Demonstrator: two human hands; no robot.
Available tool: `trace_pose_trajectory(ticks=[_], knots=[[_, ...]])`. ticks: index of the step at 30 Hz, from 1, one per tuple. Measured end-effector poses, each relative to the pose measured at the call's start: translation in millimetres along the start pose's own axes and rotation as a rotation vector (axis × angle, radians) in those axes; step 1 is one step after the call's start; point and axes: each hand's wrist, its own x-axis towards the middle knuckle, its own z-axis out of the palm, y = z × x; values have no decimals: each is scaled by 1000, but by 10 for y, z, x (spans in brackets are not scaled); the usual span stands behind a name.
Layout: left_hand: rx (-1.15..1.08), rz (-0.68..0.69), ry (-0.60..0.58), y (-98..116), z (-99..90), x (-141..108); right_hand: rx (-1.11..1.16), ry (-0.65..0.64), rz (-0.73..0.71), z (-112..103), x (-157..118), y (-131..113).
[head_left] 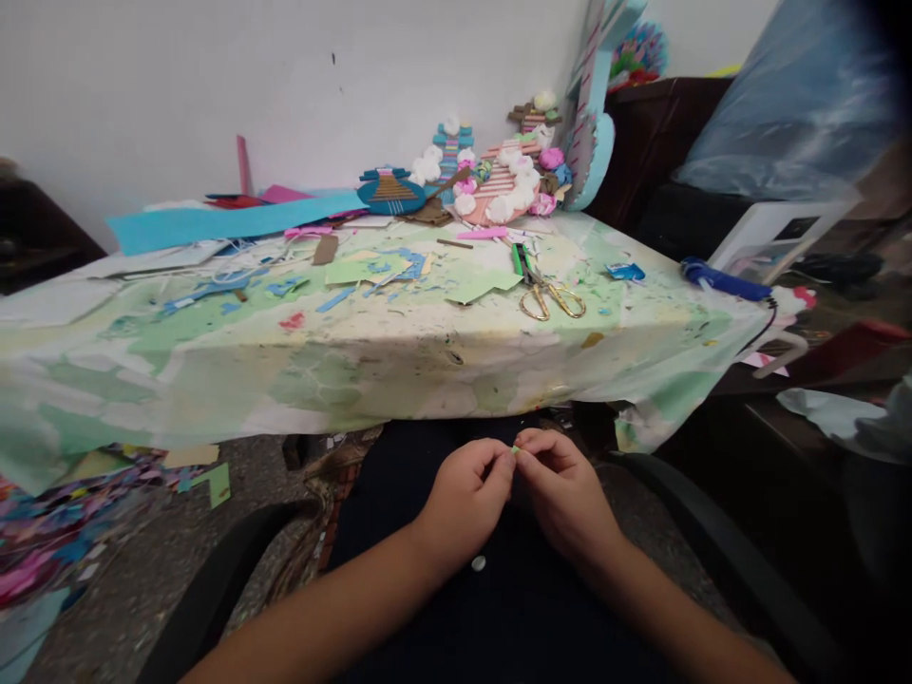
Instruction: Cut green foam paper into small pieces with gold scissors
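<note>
My left hand (470, 489) and my right hand (562, 486) meet above my lap, just short of the table's front edge. Both are closed in a pinch on a tiny light green scrap of paper (515, 449), mostly hidden by the fingertips. Beyond them on the table lie gold-handled scissors (552, 296), a green-handled tool (522, 258) whose kind I cannot make out, and a pale green sheet of paper (484, 287). A small white round piece (479, 563) rests on the dark cloth over my lap.
Blue paper bits (399, 268) litter the patterned tablecloth (342, 361). Craft figures with pompoms (499, 180) lean at the back wall. A blue glue gun (727, 280) lies at the table's right edge. Paper scraps (92, 513) cover the floor at left; chair armrests (228, 570) flank me.
</note>
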Motion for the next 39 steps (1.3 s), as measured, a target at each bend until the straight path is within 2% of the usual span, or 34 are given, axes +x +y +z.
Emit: trace_pose_trajectory(ticks=[6, 11, 15, 20, 25, 30, 34, 39], knots=[[275, 77, 33, -55, -30, 43, -7, -1, 149, -11, 21, -2], [392, 25, 24, -151, -13, 82, -38, 60, 50, -26, 15, 44], [400, 13, 19, -163, -8, 90, -34, 46, 42, -23, 13, 61], [384, -5, -6, -164, -1, 98, -23, 96, 33, -20, -3, 54], [366, 25, -74, -178, -9, 93, -131, 11, 48, -84, 32, 39], [366, 54, -112, -191, -5, 88, -359, -108, 131, -179, 82, 40], [393, 66, -141, -182, -3, 85, -517, -115, 6, -201, 88, 15], [393, 71, -169, -160, -13, 78, -569, -104, -73, -182, 74, -17]])
